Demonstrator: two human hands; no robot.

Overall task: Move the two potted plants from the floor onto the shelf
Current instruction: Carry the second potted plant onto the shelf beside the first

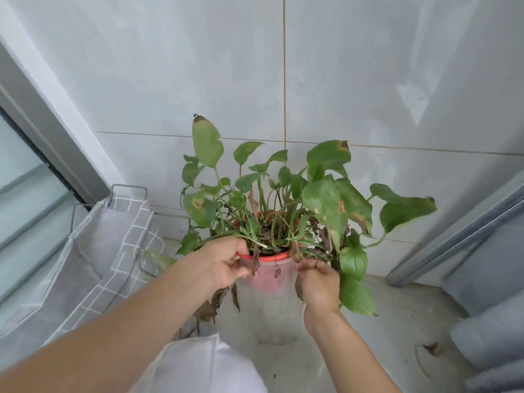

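Note:
A potted plant with a translucent outer pot, a red inner rim and broad green leaves, some brown-spotted, sits in the middle of the view in front of a tiled wall. My left hand grips the pot's left rim. On the right side my right hand holds the pot just under the rim. Dry brown leaves hang down over the pot's front. The pot's base is blurred, so whether it rests on the floor cannot be told. No second plant and no shelf are in view.
A grey fabric basket with a white grid pattern and wire handles stands to the left, beside a sliding glass door. A grey frame runs along the right. Dead leaves lie on the pale floor.

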